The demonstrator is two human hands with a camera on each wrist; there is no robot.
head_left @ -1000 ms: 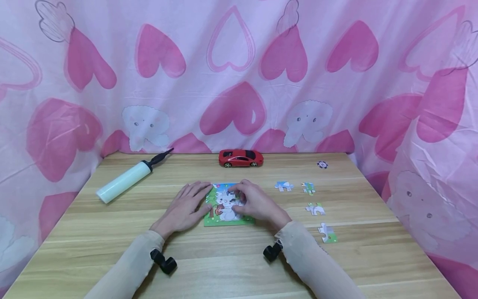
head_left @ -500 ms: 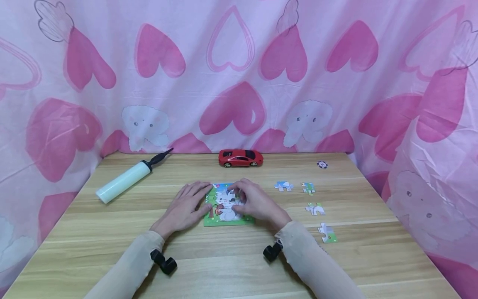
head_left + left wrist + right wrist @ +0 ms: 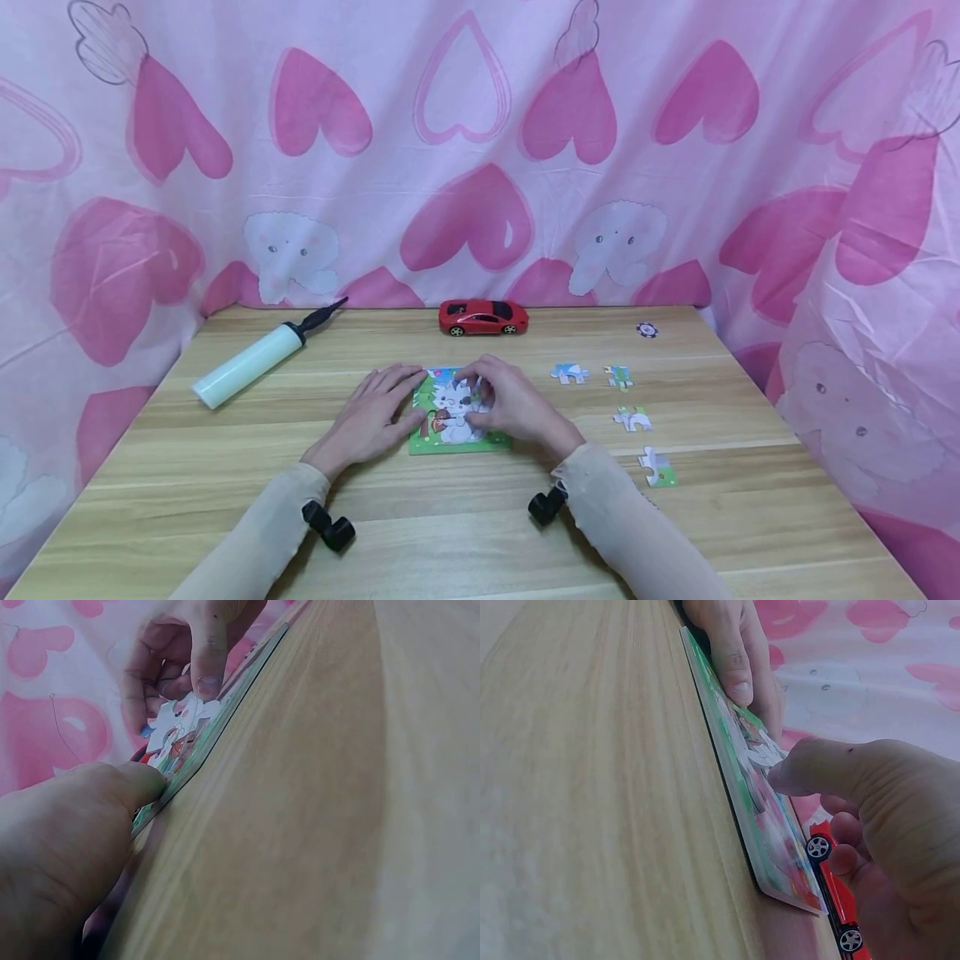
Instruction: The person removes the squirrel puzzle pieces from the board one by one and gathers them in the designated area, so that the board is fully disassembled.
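Note:
A jigsaw board (image 3: 450,446) with a white cartoon animal on green lies flat on the wooden table, in the middle of the head view. My left hand (image 3: 371,417) rests along the board's left side with its fingers extended, and its thumb touches the edge. Over the right part of the board, my right hand (image 3: 517,408) pinches a white puzzle piece (image 3: 763,754) between thumb and fingers, against the picture. In the left wrist view this piece (image 3: 166,724) looks slightly raised. The right hand hides the board's right side.
Several loose puzzle pieces, among them a blue-and-white piece (image 3: 570,374) and a grey-green piece (image 3: 658,468), lie to the right. A red toy car (image 3: 483,317) stands behind the board. A hand pump (image 3: 251,364) lies at left, a round chip (image 3: 647,331) at far right.
The right hand's fingertips have shifted very slightly toward the far side over the board. My left hand and the loose pieces have stayed put.

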